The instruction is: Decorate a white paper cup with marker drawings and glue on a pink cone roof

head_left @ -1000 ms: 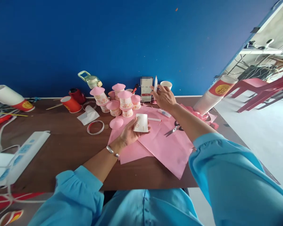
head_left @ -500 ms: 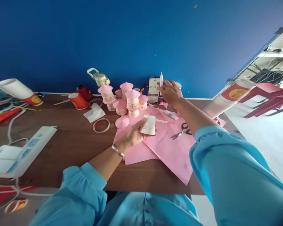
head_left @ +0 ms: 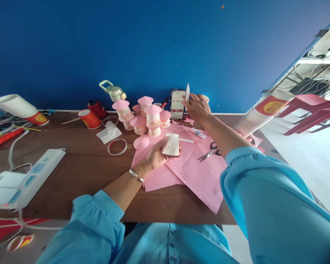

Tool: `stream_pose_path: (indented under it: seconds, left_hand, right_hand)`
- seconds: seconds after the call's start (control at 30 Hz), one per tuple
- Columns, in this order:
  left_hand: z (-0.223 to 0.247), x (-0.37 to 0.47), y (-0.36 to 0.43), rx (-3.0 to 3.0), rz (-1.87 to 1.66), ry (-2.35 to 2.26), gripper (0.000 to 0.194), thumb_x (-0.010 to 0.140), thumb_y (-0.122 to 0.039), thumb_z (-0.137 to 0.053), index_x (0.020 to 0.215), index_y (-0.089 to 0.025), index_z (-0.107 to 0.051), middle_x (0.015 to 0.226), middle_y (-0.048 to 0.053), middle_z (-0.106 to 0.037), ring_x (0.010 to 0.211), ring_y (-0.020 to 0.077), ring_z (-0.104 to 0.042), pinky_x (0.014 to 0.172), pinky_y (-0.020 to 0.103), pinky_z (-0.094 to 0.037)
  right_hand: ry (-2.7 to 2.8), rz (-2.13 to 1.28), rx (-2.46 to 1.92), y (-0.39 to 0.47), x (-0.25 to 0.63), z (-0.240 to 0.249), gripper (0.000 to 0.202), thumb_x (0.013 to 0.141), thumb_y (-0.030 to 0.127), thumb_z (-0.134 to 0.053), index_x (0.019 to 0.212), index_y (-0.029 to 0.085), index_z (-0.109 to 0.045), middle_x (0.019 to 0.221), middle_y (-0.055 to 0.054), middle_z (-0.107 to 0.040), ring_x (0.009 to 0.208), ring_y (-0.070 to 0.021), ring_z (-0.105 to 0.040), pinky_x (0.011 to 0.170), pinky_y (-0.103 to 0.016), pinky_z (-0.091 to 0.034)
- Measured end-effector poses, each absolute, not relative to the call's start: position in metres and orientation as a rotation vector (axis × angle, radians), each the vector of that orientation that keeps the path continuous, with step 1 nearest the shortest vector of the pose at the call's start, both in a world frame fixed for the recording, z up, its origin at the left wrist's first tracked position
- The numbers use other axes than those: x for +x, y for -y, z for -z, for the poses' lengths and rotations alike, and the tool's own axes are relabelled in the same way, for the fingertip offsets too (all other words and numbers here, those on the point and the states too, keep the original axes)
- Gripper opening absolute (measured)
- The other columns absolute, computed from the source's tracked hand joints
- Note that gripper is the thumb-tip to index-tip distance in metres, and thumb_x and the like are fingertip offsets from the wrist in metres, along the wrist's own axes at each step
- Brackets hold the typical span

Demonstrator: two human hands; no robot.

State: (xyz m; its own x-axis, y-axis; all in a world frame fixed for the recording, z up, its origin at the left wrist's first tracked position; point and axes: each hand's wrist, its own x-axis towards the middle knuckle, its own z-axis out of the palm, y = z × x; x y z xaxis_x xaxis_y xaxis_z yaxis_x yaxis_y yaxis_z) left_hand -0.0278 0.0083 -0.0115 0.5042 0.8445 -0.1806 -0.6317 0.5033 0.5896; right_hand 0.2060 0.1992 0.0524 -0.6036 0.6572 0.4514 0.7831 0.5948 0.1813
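My left hand [head_left: 157, 153] is wrapped round a white paper cup [head_left: 170, 145] with small orange flowers drawn on its side. It is held above overlapping sheets of pink paper [head_left: 200, 179]. My right hand [head_left: 198, 107] is stretched to the back of the table, with an upright white marker [head_left: 187, 93] held between its fingers. Its fingertips are at the right edge of a phone [head_left: 178, 104] with a running timer on its screen. Left of the phone stand several decorated paper-cup towers [head_left: 153, 119] with pink cone roofs. One loose pink cone [head_left: 141, 143] lies in front of them.
Scissors [head_left: 209, 153] and a glue tube [head_left: 198, 133] lie on the pink paper. Rolls of tape [head_left: 117, 146], crumpled tissue [head_left: 109, 132] and a red cup [head_left: 89, 119] are to the left. A cup stack [head_left: 260, 113] leans at right; a power strip [head_left: 38, 176] lies at left.
The view has shifted slightly. Both hands keep nearly the same positions, the left with the cup and the right with the marker beside the phone.
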Motion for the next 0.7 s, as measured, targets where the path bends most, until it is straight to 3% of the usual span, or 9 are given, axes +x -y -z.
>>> stream_pose_path:
  seconds: [0.17, 0.33, 0.5, 0.6, 0.7]
  left_hand:
    - [0.011, -0.028, -0.007, 0.531, -0.965, -0.526, 0.042, 0.106, -0.045, -0.06, 0.127, -0.01, -0.069, 0.107, 0.017, -0.08, 0.106, 0.035, -0.079, 0.1, 0.055, -0.064]
    - [0.008, -0.026, -0.006, 0.548, -0.943, -0.507, 0.044, 0.103, -0.048, -0.066, 0.123, -0.009, -0.072, 0.105, 0.017, -0.079, 0.096, 0.0309, -0.079, 0.088, 0.047, -0.068]
    - [0.006, -0.022, -0.001, 0.569, -0.973, -0.526, 0.044, 0.104, -0.051, -0.064, 0.123, -0.012, -0.071, 0.112, 0.015, -0.079, 0.098, 0.029, -0.078, 0.085, 0.044, -0.068]
    - [0.007, -0.022, 0.004, 0.629, -0.994, -0.499, 0.046, 0.095, -0.047, -0.078, 0.125, -0.012, -0.071, 0.113, 0.014, -0.079, 0.103, 0.0294, -0.078, 0.091, 0.042, -0.067]
    - [0.007, -0.023, 0.008, 0.74, -0.976, -0.479, 0.051, 0.083, -0.03, -0.09, 0.128, -0.016, -0.072, 0.114, 0.011, -0.079, 0.109, 0.0289, -0.077, 0.095, 0.038, -0.065]
  right_hand:
    - [2.299, 0.468, -1.193, -0.156, 0.211, -0.063, 0.046, 0.109, 0.023, -0.034, 0.148, 0.017, -0.058, 0.157, -0.019, -0.063, 0.142, -0.0427, -0.056, 0.108, -0.067, -0.049]
    - [1.889, 0.08, -1.056, -0.056, 0.22, -0.064, 0.043, 0.113, 0.035, -0.034, 0.147, 0.028, -0.06, 0.117, -0.012, -0.08, 0.101, -0.0292, -0.077, 0.086, -0.049, -0.063]
    - [1.736, -0.101, -0.95, 0.024, 0.23, -0.048, 0.036, 0.111, 0.043, -0.049, 0.144, 0.043, -0.063, 0.084, -0.004, -0.074, 0.067, -0.0268, -0.071, 0.068, -0.052, -0.063]
    - [1.706, -0.229, -0.939, 0.04, 0.231, -0.035, 0.034, 0.11, 0.043, -0.052, 0.14, 0.044, -0.066, 0.086, -0.005, -0.073, 0.065, -0.0263, -0.068, 0.059, -0.049, -0.059]
    - [1.573, -0.371, -0.921, 0.045, 0.228, -0.029, 0.024, 0.109, 0.047, -0.056, 0.125, 0.042, -0.073, 0.09, -0.004, -0.072, 0.065, -0.0241, -0.067, 0.059, -0.047, -0.059]
